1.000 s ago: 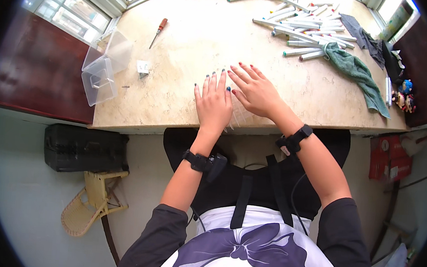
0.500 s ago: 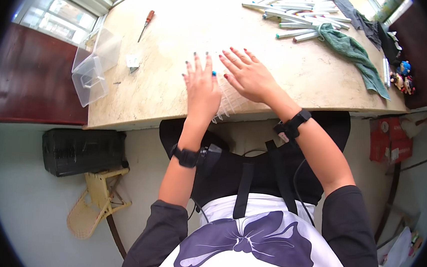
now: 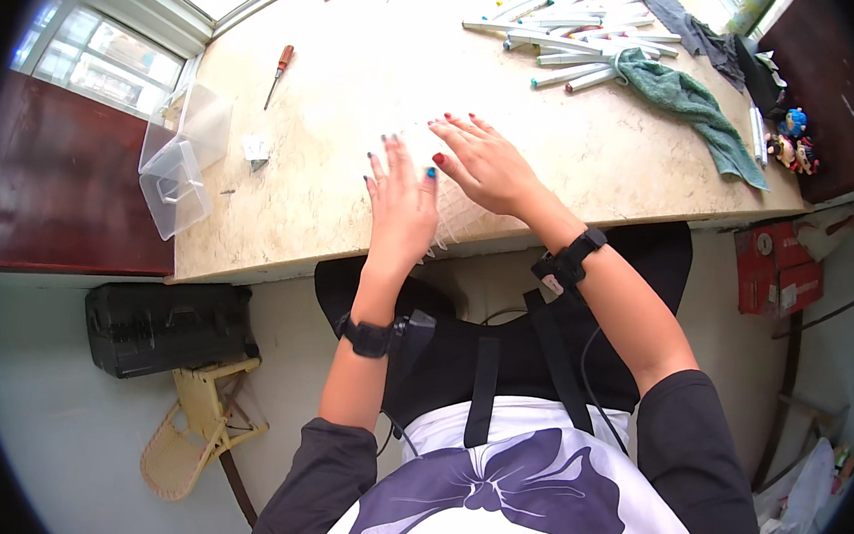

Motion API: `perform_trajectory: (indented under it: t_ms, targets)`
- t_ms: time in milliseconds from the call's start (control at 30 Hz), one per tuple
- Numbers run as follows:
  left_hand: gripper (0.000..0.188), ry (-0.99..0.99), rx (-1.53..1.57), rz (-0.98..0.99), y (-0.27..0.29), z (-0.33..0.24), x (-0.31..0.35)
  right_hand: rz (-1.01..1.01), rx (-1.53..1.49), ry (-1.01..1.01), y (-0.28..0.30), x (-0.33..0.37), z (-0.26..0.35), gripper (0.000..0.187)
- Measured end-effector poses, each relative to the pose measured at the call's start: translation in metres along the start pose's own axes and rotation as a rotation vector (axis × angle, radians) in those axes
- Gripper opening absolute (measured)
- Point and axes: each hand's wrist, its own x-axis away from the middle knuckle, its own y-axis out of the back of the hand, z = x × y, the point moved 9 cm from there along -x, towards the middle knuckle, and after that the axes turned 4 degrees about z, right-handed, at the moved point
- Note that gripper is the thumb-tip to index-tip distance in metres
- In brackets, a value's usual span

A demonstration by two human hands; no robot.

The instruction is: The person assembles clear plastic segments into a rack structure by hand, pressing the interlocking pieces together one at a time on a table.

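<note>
My left hand (image 3: 401,210) is over the front part of the tabletop, fingers stretched forward and apart. Close to its right is my right hand (image 3: 495,172), slanting in with its fingers extended and thumb spread toward the left hand. A clear plastic grid-like piece (image 3: 463,216) lies between and partly beneath my hands at the table's front edge. Much of it is hidden, so whether my palms touch it is hard to make out. Neither hand is gripping anything.
Many white markers (image 3: 565,37) lie along the back, beside a green cloth (image 3: 695,107). A screwdriver (image 3: 279,77), a small packet (image 3: 256,150) and a clear plastic box (image 3: 175,182) are at left. Small figurines (image 3: 793,145) stand at right.
The whole view has shifted slightly. My right thumb has come away from the fingers, and my left fingers look more bent and a little blurred. Both hands stay near the clear piece.
</note>
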Motion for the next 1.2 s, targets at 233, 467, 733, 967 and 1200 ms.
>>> perform_trajectory:
  t_ms: [233, 467, 733, 967, 1200]
  targets:
    - [0.061, 0.085, -0.223, -0.096, -0.006, -0.001, 0.003, -0.04, -0.236, -0.045, 0.004, -0.001, -0.007, 0.054]
    - [0.061, 0.104, 0.027, -0.174, 0.015, -0.012, -0.002, -0.05, -0.274, -0.049, 0.006, 0.0, -0.011, 0.064]
    - [0.063, -0.05, -0.183, -0.02, -0.016, -0.039, -0.007, 0.071, -0.179, -0.051, 0.001, -0.002, -0.007, 0.066]
    - [0.056, -0.073, -0.125, -0.082, -0.011, -0.04, -0.004, 0.061, -0.038, -0.004, 0.0, 0.0, 0.001, 0.068]
    - [0.048, -0.105, -0.157, -0.108, -0.012, -0.041, -0.004, 0.05, -0.028, 0.011, -0.001, 0.0, 0.004, 0.069]
